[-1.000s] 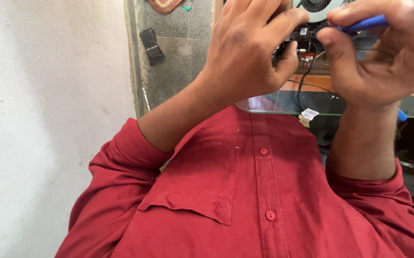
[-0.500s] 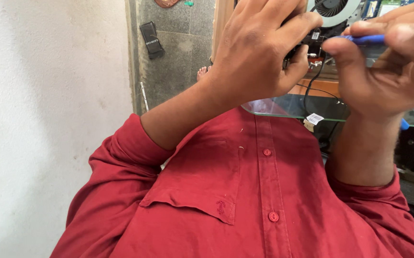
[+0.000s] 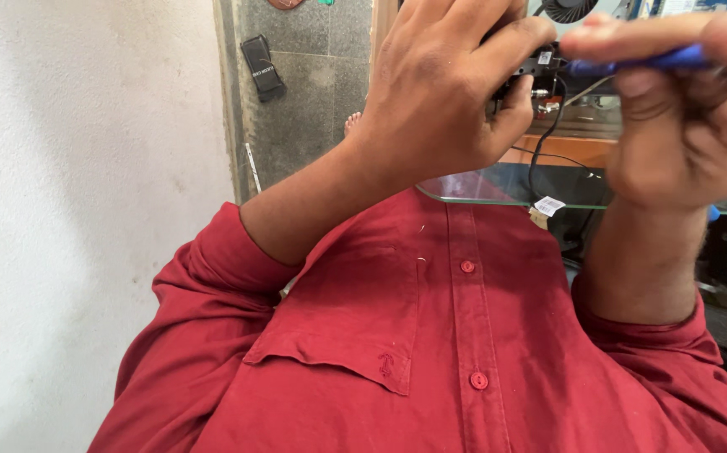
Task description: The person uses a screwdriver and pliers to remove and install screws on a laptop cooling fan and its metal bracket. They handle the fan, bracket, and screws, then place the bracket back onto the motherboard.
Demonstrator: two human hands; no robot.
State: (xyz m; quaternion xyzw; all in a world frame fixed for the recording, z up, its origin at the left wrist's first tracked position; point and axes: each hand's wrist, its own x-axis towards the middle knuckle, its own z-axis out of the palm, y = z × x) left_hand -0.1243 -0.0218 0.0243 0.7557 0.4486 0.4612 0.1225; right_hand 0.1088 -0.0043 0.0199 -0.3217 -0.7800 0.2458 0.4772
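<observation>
My left hand [image 3: 451, 92] is raised close to the camera and closed around a small black cooling-fan unit [image 3: 540, 63], mostly hidden behind its fingers. A thin black cable [image 3: 540, 155] with a white tag hangs down from the unit. My right hand [image 3: 682, 117] grips a blue-handled tool [image 3: 640, 60], its tip meeting the black unit beside my left thumb. Part of the fan's round blades [image 3: 569, 8] shows at the top edge. Both forearms come out of my red shirt sleeves.
A glass tabletop [image 3: 498, 184] with a wooden edge lies just beyond my chest. A white wall [image 3: 78, 184] fills the left side. On the grey stone floor lies a small black device [image 3: 261, 67]. A bare foot [image 3: 352, 124] shows by the table.
Both hands and the fan unit have risen toward the top of the view and come nearer the camera. The tool's tip stays against the unit.
</observation>
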